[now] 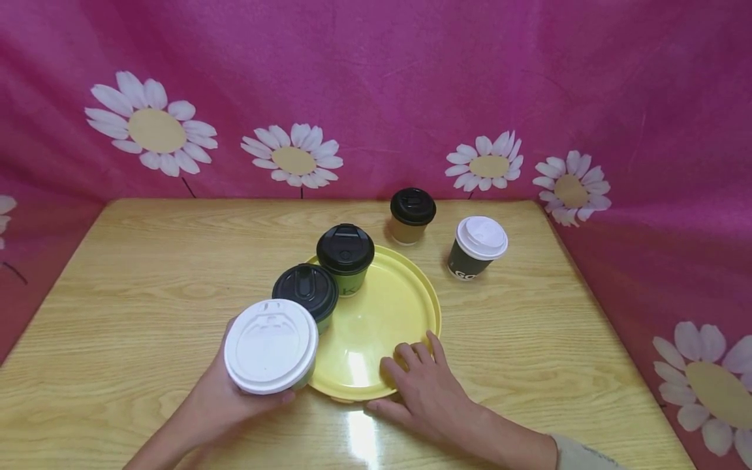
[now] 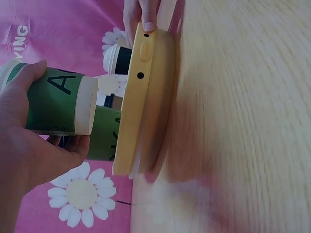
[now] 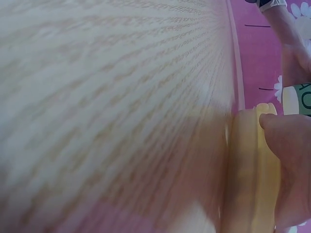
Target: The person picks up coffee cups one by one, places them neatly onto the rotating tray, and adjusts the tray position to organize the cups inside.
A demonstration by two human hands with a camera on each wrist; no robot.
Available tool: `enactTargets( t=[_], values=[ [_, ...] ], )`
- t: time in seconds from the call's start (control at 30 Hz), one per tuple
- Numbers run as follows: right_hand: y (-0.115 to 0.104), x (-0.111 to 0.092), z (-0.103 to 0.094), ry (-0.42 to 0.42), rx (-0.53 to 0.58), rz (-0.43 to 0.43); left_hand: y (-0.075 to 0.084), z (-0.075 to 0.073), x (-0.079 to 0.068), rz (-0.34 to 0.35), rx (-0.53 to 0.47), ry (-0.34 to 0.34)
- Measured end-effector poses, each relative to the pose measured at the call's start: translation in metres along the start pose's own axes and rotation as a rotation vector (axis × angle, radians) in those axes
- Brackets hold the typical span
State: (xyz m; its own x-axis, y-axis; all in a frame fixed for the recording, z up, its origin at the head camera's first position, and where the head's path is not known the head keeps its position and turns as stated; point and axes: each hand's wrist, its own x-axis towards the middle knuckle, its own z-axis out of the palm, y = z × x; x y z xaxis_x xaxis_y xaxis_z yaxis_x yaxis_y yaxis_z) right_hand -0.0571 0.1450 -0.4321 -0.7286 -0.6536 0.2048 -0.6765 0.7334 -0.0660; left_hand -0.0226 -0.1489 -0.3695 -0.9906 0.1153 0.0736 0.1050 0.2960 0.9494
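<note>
Hands (image 3: 294,165) at yellow tray (image 3: 245,170) and cup (image 3: 295,100)

three green paper cups (image 1: 352,282), one near left, two just beyond; one brown paper cup (image 1: 405,232), far; one dark paper cup (image 1: 465,261), right. across these five, two white lids (image 1: 270,346) and three black lids (image 1: 345,248). one round yellow tray (image 1: 388,326), one wooden table (image 1: 529,365), one left hand (image 2: 34,150), one right hand (image 1: 420,385). six daisies (image 1: 155,129) in the head view, one of them cut off at the left edge.
</note>
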Motion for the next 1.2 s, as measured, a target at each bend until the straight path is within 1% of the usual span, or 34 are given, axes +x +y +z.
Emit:
enactTargets(
  t=[0.13, 0.23, 0.33, 0.47, 0.53, 0.67, 0.8, 1.0, 1.1, 1.2],
  values=[
    [0.000, 0.000, 0.001, 0.004, -0.003, 0.001, -0.002, 0.006, 0.000, -0.024, -0.059, -0.021],
    [0.000, 0.000, 0.001, 0.002, -0.005, 0.003, -0.002, 0.010, 0.002, -0.020, -0.082, -0.030],
    [0.000, 0.000, 0.000, -0.007, -0.006, 0.007, -0.001, 0.013, 0.003, -0.013, -0.082, -0.036],
    [-0.001, 0.000, 0.000, -0.021, -0.008, 0.013, 0.000, 0.018, 0.004, 0.022, -0.056, -0.054],
    [-0.001, 0.000, -0.001, -0.024, -0.008, 0.014, 0.000, 0.020, 0.005, 0.052, -0.038, -0.064],
    [-0.001, 0.000, 0.000, -0.020, -0.006, 0.009, 0.001, 0.024, 0.005, 0.081, -0.040, -0.075],
    [-0.001, 0.000, 0.000, -0.016, -0.006, 0.008, 0.002, 0.028, 0.007, 0.086, -0.047, -0.086],
    [-0.001, 0.000, 0.000, -0.012, -0.001, 0.006, 0.002, 0.035, 0.009, 0.088, -0.081, -0.128],
    [-0.001, 0.000, 0.000, -0.014, 0.001, 0.008, 0.002, 0.039, 0.010, 0.081, -0.059, -0.140],
    [-0.001, 0.000, 0.000, -0.021, 0.000, 0.012, 0.002, 0.043, 0.012, 0.104, -0.043, -0.155]
  ],
)
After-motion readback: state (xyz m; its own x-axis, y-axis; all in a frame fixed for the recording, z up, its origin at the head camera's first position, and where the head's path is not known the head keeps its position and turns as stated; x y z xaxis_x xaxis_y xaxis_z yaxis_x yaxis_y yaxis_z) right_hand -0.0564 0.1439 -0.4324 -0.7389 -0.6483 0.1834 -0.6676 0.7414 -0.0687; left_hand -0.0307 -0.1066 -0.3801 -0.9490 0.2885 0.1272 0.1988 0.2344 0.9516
